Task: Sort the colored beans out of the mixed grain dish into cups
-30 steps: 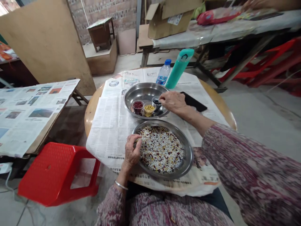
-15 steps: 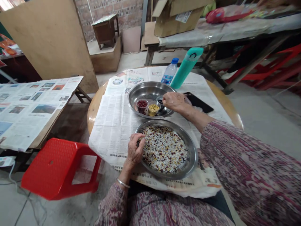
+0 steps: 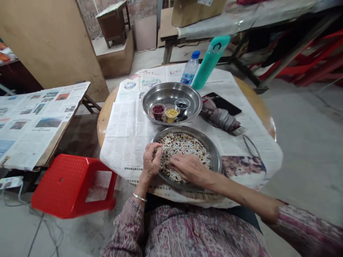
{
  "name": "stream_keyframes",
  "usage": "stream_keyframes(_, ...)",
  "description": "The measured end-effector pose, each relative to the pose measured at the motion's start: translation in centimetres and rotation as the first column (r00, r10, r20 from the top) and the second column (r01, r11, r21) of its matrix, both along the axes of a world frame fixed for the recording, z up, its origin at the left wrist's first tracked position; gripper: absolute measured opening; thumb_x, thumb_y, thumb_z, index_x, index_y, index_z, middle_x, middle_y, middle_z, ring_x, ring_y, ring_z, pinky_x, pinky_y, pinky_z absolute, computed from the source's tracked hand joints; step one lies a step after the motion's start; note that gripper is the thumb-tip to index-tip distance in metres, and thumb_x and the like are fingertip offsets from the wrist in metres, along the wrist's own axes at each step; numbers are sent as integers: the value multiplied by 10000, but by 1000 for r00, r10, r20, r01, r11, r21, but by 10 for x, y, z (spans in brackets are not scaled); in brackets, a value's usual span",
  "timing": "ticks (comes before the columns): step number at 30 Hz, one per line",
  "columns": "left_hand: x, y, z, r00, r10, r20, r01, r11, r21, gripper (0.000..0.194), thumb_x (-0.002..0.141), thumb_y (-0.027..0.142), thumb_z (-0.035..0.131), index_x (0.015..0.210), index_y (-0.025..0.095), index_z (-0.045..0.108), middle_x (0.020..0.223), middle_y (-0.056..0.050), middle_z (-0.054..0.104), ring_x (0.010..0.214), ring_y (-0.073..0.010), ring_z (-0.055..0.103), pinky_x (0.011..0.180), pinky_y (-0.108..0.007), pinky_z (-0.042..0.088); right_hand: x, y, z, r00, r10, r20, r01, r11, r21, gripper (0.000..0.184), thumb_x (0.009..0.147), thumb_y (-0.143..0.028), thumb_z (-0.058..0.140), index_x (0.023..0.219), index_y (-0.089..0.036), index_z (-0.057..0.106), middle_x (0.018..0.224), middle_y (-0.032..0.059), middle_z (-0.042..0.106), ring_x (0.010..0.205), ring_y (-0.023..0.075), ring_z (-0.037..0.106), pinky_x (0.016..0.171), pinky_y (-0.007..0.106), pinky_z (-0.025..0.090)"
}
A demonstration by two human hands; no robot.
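Working both bare hands into a mix of rice, beans and grains [image 3: 187, 150], a seated person has it spread across a shallow steel plate [image 3: 217, 165] on the near side of the table. The left hand [image 3: 151, 160] sits at the plate's rim with its fingers curled narrow, though whether they pinch any grains is hidden. The right hand [image 3: 188, 168] reaches across, fingers loosely open and lying on the mix, holding nothing I can see. Just beyond, a second steel plate [image 3: 171, 90] carries three small clear cups: red beans [image 3: 158, 109], yellow grains [image 3: 171, 113] and black seeds [image 3: 182, 105]. Both plates rest on newspaper [image 3: 125, 142] over a round wooden table [image 3: 257, 96]. Past them stand a water bottle [image 3: 189, 73], partly filled, and a teal flask [image 3: 210, 62]. A grey-mauve cloth bundle [image 3: 219, 117] lies partly over a black phone [image 3: 222, 100].
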State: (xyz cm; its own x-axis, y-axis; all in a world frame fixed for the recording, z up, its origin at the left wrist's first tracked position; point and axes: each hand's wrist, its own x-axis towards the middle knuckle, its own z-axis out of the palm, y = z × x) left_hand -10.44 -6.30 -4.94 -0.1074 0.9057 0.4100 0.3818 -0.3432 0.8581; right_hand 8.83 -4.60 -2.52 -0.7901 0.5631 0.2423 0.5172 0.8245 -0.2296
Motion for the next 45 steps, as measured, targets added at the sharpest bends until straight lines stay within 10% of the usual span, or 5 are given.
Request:
stream_keyframes(10, -2, 1, 6, 962, 31, -273, -19, 999, 45, 129, 987, 214, 540, 1069, 214, 640, 1106, -73, 681, 1098, -224, 618, 1015, -410, 482, 30, 38, -1, 857, -505, 98, 498, 863, 86, 202, 919, -120, 489, 994, -158, 673, 970, 158, 710, 926, 278, 614, 678, 342, 428)
stream_keyframes(17, 8, 9, 25, 682, 53, -729, -53, 998, 23, 251, 899, 157, 628, 1147, 194, 619, 1235, -138, 641, 1115, -306, 572, 962, -477, 490, 23, 1, -16, 951, -307, -40, 307, 952, -15, 163, 961, -177, 532, 989, -207, 690, 974, 79, 716, 944, 211, 642, 756, 303, 475)
stream_keyframes(30, 55, 53, 4, 731, -6, -682, -122, 983, -139, 446, 905, 354, 709, 1268, 135, 572, 1230, -209, 570, 1168, -378, 570, 969, -524, 503, 49, -28, -37, 641, -531, -554, 579, 808, -105, 177, 921, -187, 553, 901, -242, 720, 975, 71, 773, 984, 265, 674, 960, 475, 500)
stream_keyframes(37, 92, 57, 7, 753, -188, -630, 130, 982, -137, 210, 938, 206, 638, 1148, 190, 647, 1099, -117, 614, 1049, -280, 624, 962, -423, 536, 47, -26, -43, 441, -512, -737, 557, 800, -223, 171, 945, -215, 535, 938, -230, 705, 996, 105, 753, 988, 260, 679, 959, 472, 535)
stream_keyframes(45, 74, 0, 32, 554, -510, -658, 423, 853, -305, 154, 910, 238, 695, 1060, 240, 656, 1067, -54, 590, 1011, -224, 613, 916, -359, 565, 49, -28, -41, 413, -542, -732, 511, 803, -307, 210, 964, -226, 501, 986, -240, 710, 1045, 105, 753, 1047, 269, 666, 995, 493, 515)
